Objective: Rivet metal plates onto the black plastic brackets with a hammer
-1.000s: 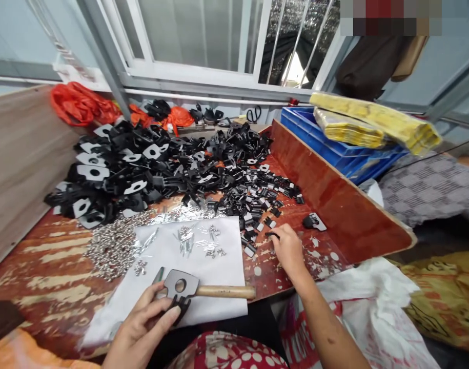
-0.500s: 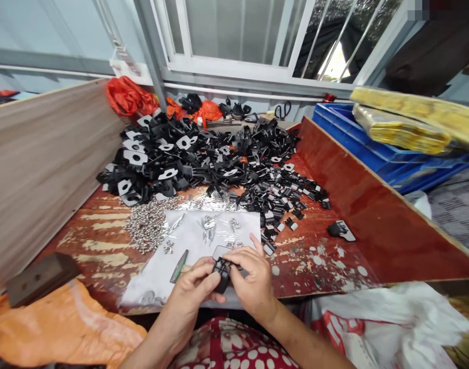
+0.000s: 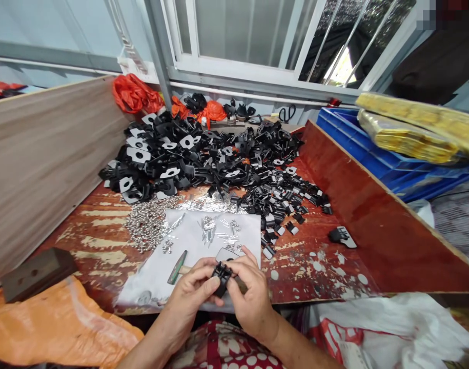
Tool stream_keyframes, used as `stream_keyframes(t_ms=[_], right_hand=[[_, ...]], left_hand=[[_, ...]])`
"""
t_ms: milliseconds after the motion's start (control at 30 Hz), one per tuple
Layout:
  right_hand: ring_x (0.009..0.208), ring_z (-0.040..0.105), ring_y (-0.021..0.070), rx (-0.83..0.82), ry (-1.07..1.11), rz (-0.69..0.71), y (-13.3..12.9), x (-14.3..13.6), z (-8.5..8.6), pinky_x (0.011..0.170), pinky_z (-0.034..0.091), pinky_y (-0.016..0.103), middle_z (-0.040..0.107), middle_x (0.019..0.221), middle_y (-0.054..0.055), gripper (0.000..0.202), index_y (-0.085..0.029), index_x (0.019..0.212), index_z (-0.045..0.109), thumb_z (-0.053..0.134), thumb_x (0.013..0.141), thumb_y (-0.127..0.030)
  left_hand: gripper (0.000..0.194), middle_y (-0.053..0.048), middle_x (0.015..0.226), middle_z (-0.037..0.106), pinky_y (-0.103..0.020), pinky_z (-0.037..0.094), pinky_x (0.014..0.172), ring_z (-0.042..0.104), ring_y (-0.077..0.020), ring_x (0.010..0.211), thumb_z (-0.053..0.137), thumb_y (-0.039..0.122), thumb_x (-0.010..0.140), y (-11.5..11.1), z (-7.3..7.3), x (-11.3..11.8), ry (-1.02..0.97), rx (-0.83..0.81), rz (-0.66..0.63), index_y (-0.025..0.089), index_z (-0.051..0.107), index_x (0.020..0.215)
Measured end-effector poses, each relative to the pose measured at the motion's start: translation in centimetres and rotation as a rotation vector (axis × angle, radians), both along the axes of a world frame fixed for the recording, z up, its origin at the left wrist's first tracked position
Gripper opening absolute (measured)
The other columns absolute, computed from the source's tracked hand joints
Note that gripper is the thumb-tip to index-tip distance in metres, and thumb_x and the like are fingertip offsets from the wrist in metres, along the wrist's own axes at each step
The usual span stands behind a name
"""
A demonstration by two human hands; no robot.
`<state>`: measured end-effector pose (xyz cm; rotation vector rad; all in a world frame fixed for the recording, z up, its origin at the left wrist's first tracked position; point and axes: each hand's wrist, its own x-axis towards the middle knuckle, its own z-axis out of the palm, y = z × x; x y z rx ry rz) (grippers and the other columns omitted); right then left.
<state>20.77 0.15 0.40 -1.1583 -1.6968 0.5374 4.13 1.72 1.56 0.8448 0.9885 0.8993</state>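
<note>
Left hand [image 3: 187, 297] and right hand [image 3: 253, 297] both gripping one black clip [image 3: 221, 281], held above near edge of white sheet [image 3: 136, 284]. Hammer [image 3: 177, 267] just beside left hand; metal pins [image 3: 208, 231] beyond.

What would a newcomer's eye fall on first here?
Probably the heap of black parts across the back of the red table, with silver beads before its left side. Then, near the middle front, the left hand and right hand holding a black piece. At right, yellow packs top a blue crate.
</note>
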Motion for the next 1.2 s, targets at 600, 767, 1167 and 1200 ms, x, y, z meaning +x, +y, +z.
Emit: stream_keyframes(t_ms=[600, 767, 1167, 1200], right_hand=[[0.074, 0.066, 0.0165, 0.133, -0.112, -0.083, 1.2, -1.1, -0.4, 0.119, 0.031, 0.056, 0.074, 0.080, -0.001, 0.034, -0.026, 0.105, 0.074, 0.053, 0.087, -0.006], [0.079, 0.068, 0.0162, 0.084, -0.004, 0.033, 0.5, -1.2, -0.3, 0.116, 0.038, 0.053, 0.075, 0.085, 0.000, 0.033, -0.026, 0.109, 0.074, 0.052, 0.091, -0.008], [0.087, 0.069, 0.0176, -0.259, -0.269, 0.152, 6.0, 3.6, 0.8, 0.088, 0.053, 0.032, 0.077, 0.093, 0.003, 0.026, -0.022, 0.105, 0.078, 0.055, 0.095, -0.014], [0.088, 0.068, 0.0184, -0.205, -0.388, 0.046, 7.4, 4.3, 0.5, 0.090, 0.050, 0.033, 0.077, 0.095, 0.005, 0.024, -0.021, 0.103, 0.077, 0.057, 0.094, -0.013]], left_hand=[[0.022, -0.006, 0.107, 0.051, -0.025, 0.059, 0.065, 0.049, -0.0205, 0.091, 0.079, 0.041, 0.081, -0.3, 0.2, -0.6, -0.066, -0.084, -0.032, 0.019, 0.080, 0.083], [0.028, -0.005, 0.096, 0.050, -0.021, 0.055, 0.057, 0.049, -0.0168, 0.079, 0.079, 0.046, 0.079, -0.3, 0.3, -0.9, -0.035, -0.065, -0.029, 0.018, 0.080, 0.078], [0.028, -0.008, 0.107, 0.069, -0.026, 0.050, 0.062, 0.056, -0.0205, 0.077, 0.084, 0.048, 0.071, 0.3, 0.0, -2.4, 0.153, 0.036, 0.101, 0.023, 0.083, 0.083], [0.028, -0.005, 0.099, 0.070, -0.027, 0.049, 0.066, 0.055, -0.0181, 0.072, 0.085, 0.047, 0.070, 0.2, 0.0, -2.7, 0.160, 0.022, 0.150, 0.023, 0.082, 0.082]])
